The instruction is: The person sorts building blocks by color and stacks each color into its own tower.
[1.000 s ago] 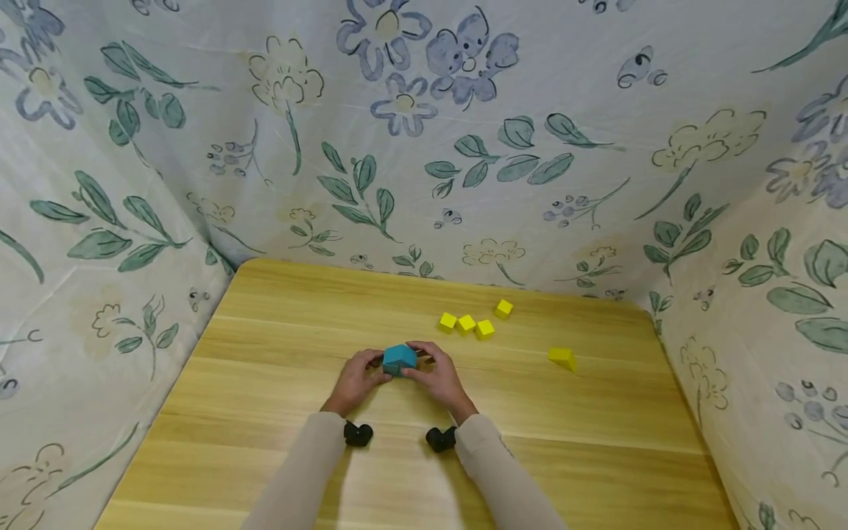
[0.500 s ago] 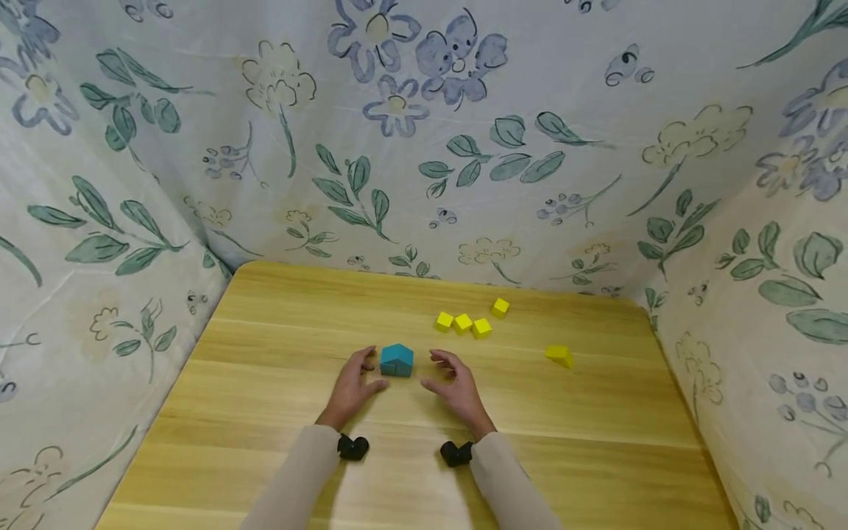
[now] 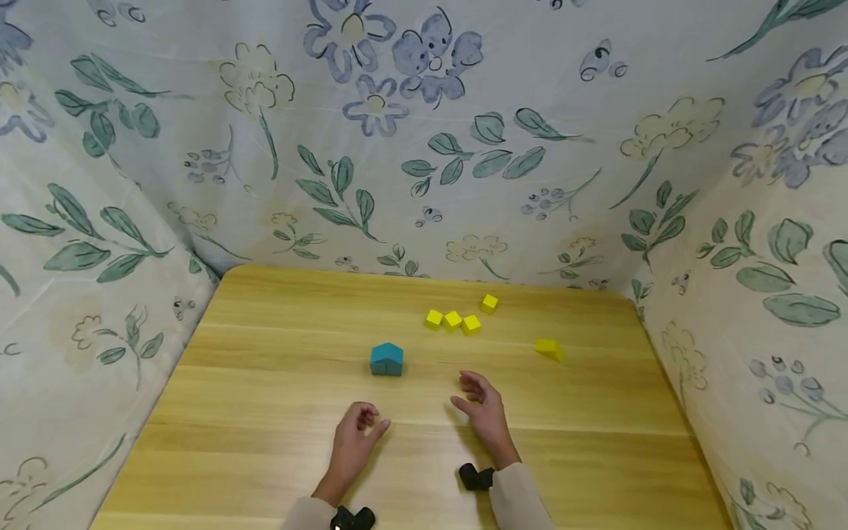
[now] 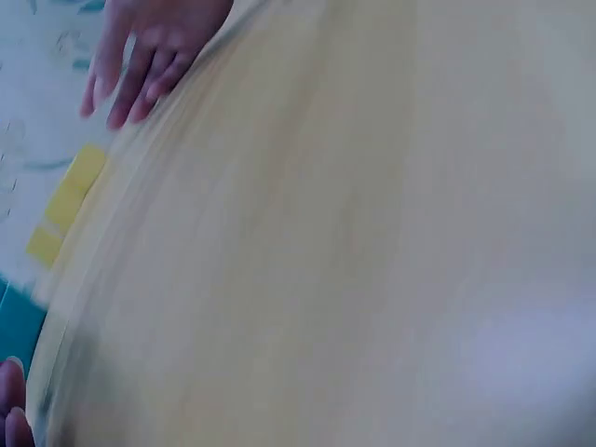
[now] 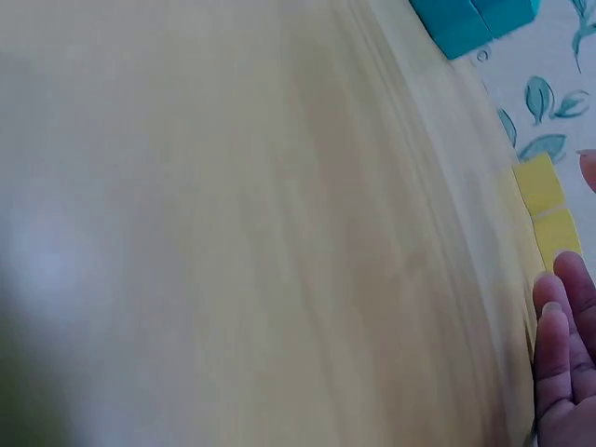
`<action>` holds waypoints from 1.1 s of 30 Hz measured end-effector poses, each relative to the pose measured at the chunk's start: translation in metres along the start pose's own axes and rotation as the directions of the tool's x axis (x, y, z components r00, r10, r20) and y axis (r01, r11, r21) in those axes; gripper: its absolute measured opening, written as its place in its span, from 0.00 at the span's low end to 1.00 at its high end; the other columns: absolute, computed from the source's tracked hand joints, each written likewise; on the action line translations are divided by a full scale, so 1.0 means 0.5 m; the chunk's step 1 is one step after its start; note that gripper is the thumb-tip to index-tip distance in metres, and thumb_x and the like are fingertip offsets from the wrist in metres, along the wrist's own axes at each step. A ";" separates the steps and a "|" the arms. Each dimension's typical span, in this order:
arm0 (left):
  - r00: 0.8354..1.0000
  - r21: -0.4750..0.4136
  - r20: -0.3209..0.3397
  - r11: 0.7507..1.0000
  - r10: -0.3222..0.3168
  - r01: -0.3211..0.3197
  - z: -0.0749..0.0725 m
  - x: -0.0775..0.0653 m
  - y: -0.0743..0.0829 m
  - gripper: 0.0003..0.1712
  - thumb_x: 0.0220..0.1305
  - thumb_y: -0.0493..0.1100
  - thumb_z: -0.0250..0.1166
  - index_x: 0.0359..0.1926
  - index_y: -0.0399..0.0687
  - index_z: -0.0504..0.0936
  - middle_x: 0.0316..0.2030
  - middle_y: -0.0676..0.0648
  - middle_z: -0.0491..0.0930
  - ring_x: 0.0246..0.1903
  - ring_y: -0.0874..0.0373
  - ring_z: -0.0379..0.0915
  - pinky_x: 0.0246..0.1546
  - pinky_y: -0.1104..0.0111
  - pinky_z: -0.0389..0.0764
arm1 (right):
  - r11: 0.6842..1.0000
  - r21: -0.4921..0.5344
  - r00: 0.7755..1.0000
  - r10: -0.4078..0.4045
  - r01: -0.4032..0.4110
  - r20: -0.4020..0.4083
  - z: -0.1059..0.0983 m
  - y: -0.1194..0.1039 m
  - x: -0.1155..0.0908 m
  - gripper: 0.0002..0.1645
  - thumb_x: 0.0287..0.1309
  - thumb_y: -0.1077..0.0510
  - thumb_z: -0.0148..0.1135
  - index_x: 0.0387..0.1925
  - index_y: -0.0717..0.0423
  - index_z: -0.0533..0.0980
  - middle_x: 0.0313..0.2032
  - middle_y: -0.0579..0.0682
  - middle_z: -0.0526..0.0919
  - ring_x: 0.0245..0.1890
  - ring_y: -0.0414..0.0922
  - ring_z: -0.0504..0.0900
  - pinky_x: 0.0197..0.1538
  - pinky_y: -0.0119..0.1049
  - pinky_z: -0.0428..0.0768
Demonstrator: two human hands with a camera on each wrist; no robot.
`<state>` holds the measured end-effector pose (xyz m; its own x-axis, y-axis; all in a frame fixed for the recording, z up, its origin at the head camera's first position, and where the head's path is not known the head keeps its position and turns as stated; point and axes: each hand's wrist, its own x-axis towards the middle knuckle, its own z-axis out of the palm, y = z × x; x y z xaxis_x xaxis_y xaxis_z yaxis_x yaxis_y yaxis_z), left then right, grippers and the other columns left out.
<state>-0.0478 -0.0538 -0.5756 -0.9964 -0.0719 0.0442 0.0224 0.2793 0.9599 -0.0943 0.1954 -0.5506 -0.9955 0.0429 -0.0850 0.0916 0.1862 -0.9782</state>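
A small blue house-shaped block stack (image 3: 386, 359) stands on the wooden table, with a peaked top over a lower part split by a seam. My left hand (image 3: 354, 444) is nearer to me than the stack, fingers loosely curled and holding nothing. To the right, my right hand (image 3: 486, 412) hovers over the wood with relaxed fingers, also without anything in it. In the right wrist view the blue blocks (image 5: 466, 23) show at the top, and the right fingers (image 5: 551, 354) at the lower right. At the left wrist view's lower left edge appear the left fingertips (image 4: 13, 400).
Several yellow cubes (image 3: 452, 321) lie behind and right of the blue stack. Farther right is a yellow wedge-shaped block (image 3: 548, 349). A floral cloth (image 3: 464, 191) surrounds the wooden table (image 3: 265, 412) at the back and both sides.
Both hands have let go of the blue stack and drawn back toward me, spreading apart. The stack stays standing on the table. The head view has shifted slightly.
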 end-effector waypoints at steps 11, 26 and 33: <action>0.967 -0.147 0.234 0.987 0.104 -0.070 0.152 0.004 0.056 0.08 0.64 0.45 0.65 0.39 0.46 0.82 0.31 0.52 0.80 0.28 0.67 0.71 0.30 0.74 0.75 | 1.000 -0.016 0.998 0.012 -0.013 -0.062 -0.059 0.028 -0.003 0.27 0.51 0.69 0.70 0.54 0.69 0.74 0.48 0.64 0.79 0.44 0.55 0.77 0.45 0.30 0.75; 0.976 0.083 0.161 0.984 0.144 -0.159 0.284 0.222 0.143 0.24 0.60 0.41 0.69 0.57 0.39 0.77 0.45 0.45 0.81 0.26 0.64 0.71 0.26 0.73 0.73 | 0.991 -0.133 0.997 0.023 -0.031 -0.068 -0.125 0.016 0.124 0.24 0.55 0.66 0.68 0.55 0.63 0.77 0.51 0.60 0.79 0.42 0.48 0.79 0.41 0.28 0.78; 0.974 0.216 0.194 0.963 0.120 -0.162 0.293 0.289 0.153 0.28 0.61 0.43 0.68 0.61 0.38 0.74 0.48 0.45 0.79 0.26 0.62 0.70 0.30 0.70 0.74 | 0.985 -0.167 0.997 -0.043 0.032 -0.067 -0.108 0.009 0.193 0.24 0.55 0.67 0.68 0.55 0.63 0.77 0.52 0.61 0.79 0.38 0.46 0.79 0.41 0.30 0.78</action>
<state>-0.2019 0.0974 -0.5363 -0.9832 0.1494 0.1047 0.1653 0.4875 0.8573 -0.1883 0.2532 -0.5532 -0.9945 0.1002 -0.0296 0.0630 0.3486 -0.9351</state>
